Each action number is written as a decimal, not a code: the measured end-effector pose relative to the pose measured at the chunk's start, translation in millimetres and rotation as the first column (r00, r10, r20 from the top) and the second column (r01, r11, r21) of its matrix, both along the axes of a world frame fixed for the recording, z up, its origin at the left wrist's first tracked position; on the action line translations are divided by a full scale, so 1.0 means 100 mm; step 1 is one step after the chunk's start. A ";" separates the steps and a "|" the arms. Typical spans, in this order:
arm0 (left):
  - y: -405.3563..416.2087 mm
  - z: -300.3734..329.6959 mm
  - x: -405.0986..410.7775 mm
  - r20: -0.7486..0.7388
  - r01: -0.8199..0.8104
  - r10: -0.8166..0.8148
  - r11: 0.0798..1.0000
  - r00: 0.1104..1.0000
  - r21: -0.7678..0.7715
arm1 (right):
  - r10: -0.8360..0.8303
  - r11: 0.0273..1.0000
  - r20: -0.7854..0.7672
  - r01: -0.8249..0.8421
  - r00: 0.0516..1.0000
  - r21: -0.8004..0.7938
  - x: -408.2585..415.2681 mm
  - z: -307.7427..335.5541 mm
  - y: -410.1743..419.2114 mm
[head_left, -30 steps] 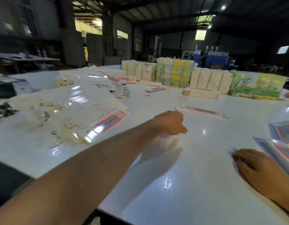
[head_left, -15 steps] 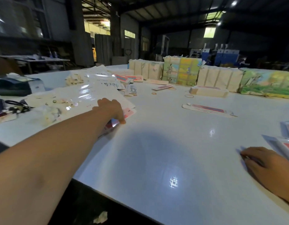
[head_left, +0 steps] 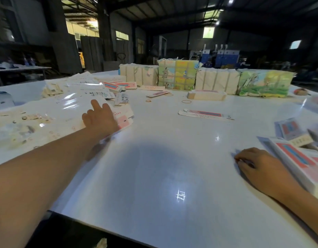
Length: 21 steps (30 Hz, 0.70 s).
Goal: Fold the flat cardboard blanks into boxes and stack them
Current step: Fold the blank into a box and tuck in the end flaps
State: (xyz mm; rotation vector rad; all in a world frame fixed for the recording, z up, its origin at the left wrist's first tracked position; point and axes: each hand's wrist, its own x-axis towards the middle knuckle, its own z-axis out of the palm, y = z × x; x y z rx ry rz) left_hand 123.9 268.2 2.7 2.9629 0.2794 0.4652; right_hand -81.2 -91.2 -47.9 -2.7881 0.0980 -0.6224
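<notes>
A spread pile of flat white cardboard blanks [head_left: 47,113] with pink and blue print covers the left of the white table [head_left: 163,167]. My left hand [head_left: 101,118] lies on the pile's right edge, index finger stretched forward over the top blank; its thumb is hidden. My right hand [head_left: 258,165] rests on the table at the right with loosely curled fingers and holds nothing. Beside it lie folded boxes [head_left: 297,158] with red and blue panels. A single flat blank [head_left: 204,114] lies alone further back.
Wrapped bundles stand in a row at the back: two white ones [head_left: 138,74] [head_left: 217,81] and two with colourful pictures [head_left: 177,74] [head_left: 265,83]. A low stack of blanks [head_left: 206,94] and rubber bands [head_left: 186,101] lie before them. The table's near edge [head_left: 118,235] runs diagonally below.
My left hand swung from the middle of the table leftward to the pile of blanks and slid further onto it. My right hand stayed in place.
</notes>
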 end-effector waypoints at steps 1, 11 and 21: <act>-0.10 0.04 -0.03 -0.007 0.026 -0.026 1.000 1.000 -0.017 | 0.003 1.000 0.001 -0.003 1.000 0.002 -0.01 0.01 0.01; -1.87 -0.01 -0.98 -0.007 0.678 -0.732 0.635 0.681 -0.370 | -0.036 0.995 -0.031 0.038 0.999 0.092 -0.06 0.06 0.02; -1.86 -0.36 -0.98 0.167 0.797 -0.798 0.511 0.579 -0.322 | 0.043 0.633 0.045 -0.062 0.998 0.771 -0.12 0.21 0.03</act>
